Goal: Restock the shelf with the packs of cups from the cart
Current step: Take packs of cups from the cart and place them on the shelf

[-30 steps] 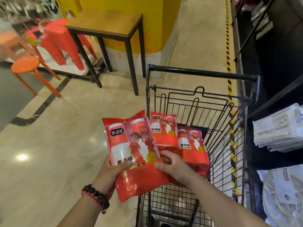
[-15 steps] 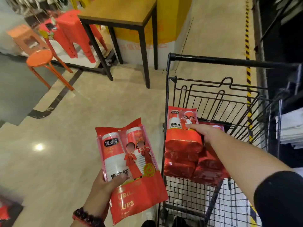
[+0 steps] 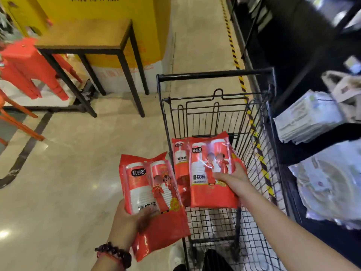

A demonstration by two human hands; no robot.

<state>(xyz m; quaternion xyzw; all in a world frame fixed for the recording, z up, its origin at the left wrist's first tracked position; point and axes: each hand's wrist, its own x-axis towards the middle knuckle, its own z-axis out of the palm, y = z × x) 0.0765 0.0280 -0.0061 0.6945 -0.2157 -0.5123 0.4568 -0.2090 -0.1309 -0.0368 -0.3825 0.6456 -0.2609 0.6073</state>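
Red plastic packs of paper cups occupy both hands, with the black wire cart (image 3: 259,153) as landmark. Nearest, to the left of the cart, the left hand (image 3: 129,222), a dark bead bracelet (image 3: 115,254) on its wrist, grips the lower part of the near pack of cups (image 3: 152,192), thumb across the printed front and fingers hidden behind. Just beyond, above the cart's basket, the right hand (image 3: 232,178) pinches a second pack of cups (image 3: 210,171) at its right edge, thumb on the front, holding it upright. A third pack of cups (image 3: 179,159) stands inside the cart, partly hidden behind the second. To the right of the cart runs the dark shelf (image 3: 312,133), bearing pale wrapped goods (image 3: 308,118). Farther off, left of the cart, a wooden counter (image 3: 84,36) on black legs stands before a yellow wall (image 3: 101,8), with red stools (image 3: 25,69) at the far left.
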